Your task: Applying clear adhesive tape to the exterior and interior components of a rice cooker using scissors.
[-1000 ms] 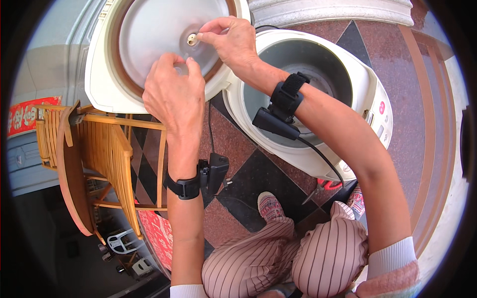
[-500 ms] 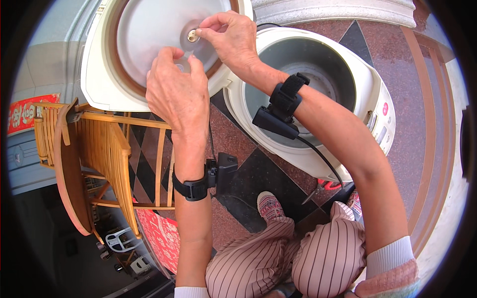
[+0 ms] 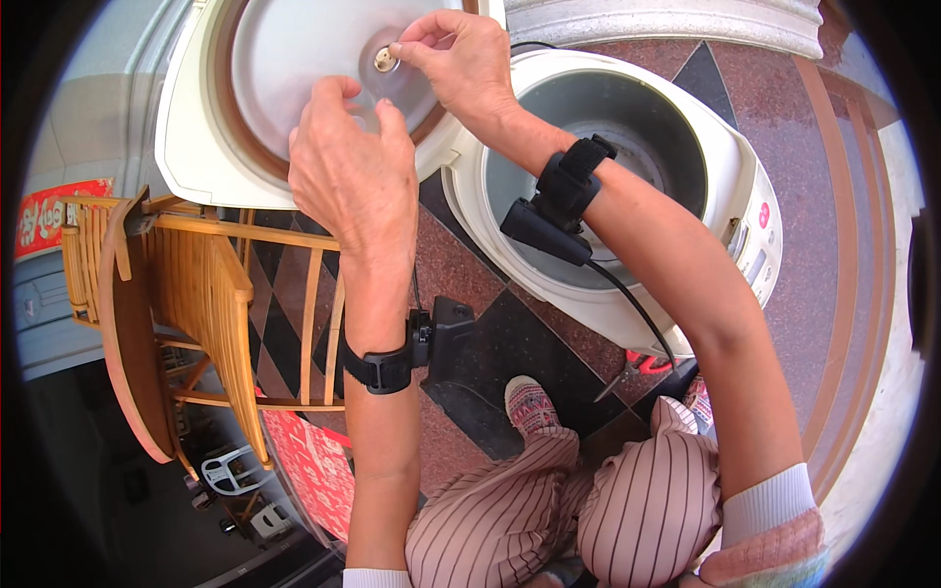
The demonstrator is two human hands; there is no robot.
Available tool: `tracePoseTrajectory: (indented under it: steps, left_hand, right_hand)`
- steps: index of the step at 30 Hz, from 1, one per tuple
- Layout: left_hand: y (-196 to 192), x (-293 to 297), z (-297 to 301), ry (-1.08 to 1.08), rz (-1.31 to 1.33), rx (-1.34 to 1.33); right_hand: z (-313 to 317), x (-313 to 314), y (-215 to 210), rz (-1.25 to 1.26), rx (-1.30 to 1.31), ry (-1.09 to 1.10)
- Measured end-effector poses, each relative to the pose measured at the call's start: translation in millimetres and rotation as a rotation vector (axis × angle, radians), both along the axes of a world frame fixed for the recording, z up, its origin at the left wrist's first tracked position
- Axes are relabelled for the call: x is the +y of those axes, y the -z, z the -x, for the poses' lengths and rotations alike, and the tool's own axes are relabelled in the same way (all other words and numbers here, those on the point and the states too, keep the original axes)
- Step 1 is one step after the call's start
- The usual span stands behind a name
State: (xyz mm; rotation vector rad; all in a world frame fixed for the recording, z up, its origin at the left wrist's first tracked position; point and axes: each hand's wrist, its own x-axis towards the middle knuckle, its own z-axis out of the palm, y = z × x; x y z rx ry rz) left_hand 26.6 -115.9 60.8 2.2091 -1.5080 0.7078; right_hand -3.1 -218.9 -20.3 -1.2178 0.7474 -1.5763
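A white rice cooker stands on the floor, its lid swung back to the left. Set in the lid is a round metal inner plate, with a small cream-coloured round fitting at its centre. My right hand pinches at the fitting's edge with thumb and forefinger. Beside it, my left hand is over the plate's lower part, fingers curved and apart, holding nothing visible. Its fingertips partly cover the plate, so any contact is unclear. The dark grey inside of the cooker lies under my right wrist.
A slatted wooden chair is at the left. Scissors with red handles lie on the tiled floor near my feet. A pale stone ledge runs along the far side. Black strapped devices sit on both wrists, one trailing a cable.
My right hand has shifted slightly up and right at the fitting, which shows more of its face. My left hand has risen a little. The lid and chair appear slightly higher in view.
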Motion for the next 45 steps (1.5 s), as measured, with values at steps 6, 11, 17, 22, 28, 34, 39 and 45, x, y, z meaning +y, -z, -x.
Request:
tracePoseTrajectory:
  steps: [6,11,17,22,28,34,39,45]
  left_hand:
    - [0,0,0,-0.004,-0.004,-0.017]
    - [-1,0,-1,0.002,-0.003,-0.020]
    - [0,0,-1,0.015,0.013,-0.012]
    - [0,-1,-2,0.007,0.022,-0.008]
    - [2,-2,-3,0.014,0.042,-0.025]
    - [3,-3,-3,-0.012,0.028,-0.028]
    - [3,-4,-2,-0.024,0.023,-0.018]
    - [10,-4,-3,-0.008,0.021,-0.005]
  right_hand:
    - [3,-2,0,-0.024,0.067,-0.010]
    - [6,-18,5,0.101,0.102,-0.008]
    - [10,-25,7,0.146,0.168,-0.053]
    - [18,-24,7,0.065,0.169,-0.112]
    - [30,-13,1,-0.053,0.094,-0.095]
    - [18,4,-7,0.025,0.150,-0.235]
    - [9,6,-15,-0.111,0.007,-0.442]
    - [15,-2,-17,-0.194,0.048,-0.560]
